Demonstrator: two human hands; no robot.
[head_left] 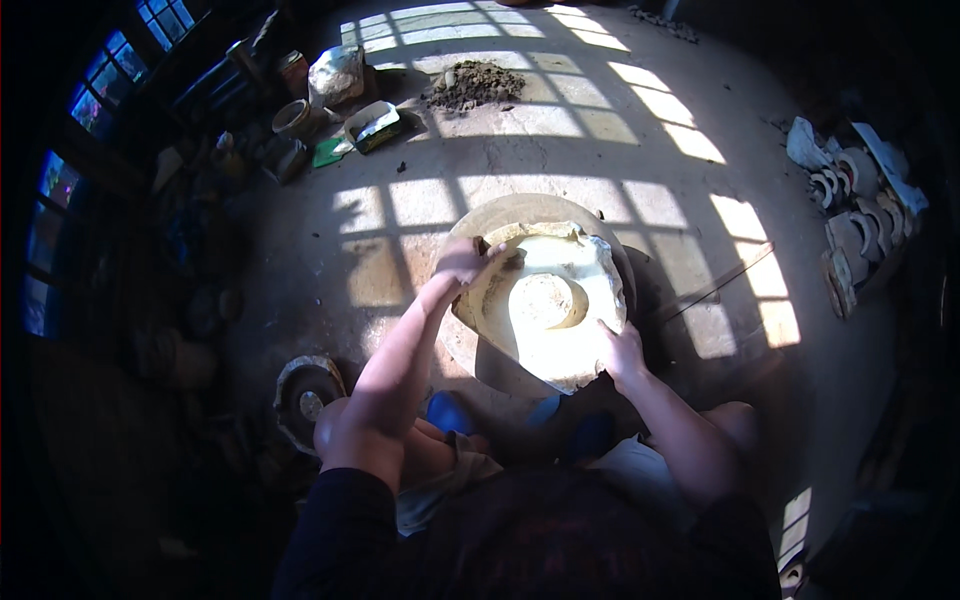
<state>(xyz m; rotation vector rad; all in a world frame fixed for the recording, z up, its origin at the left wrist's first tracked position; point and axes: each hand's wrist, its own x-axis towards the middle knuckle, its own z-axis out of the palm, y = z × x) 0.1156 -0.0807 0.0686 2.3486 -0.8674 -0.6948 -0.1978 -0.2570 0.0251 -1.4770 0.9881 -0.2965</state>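
A large pale plaster mould [508,345] with a rough, uneven rim rests on a round grey disc [478,222] in front of my knees. In the middle of its hollow is a raised round part [541,300], brightly lit by sun. My left hand [463,262] grips the mould's far left rim, its thumb over the inner side. On the near right rim, my right hand [622,356] clasps the wall with the thumb inside. The fingers of my right hand are mostly hidden beneath the outer edge.
Another rough-rimmed mould [284,395] lies by my left knee. Farther off are a heap of dark clods [475,86], a pale sack-like bundle [337,75] and an open container [372,127]. Curved broken pieces [866,232] are stacked at the right. A thin stick [722,278] lies on the floor.
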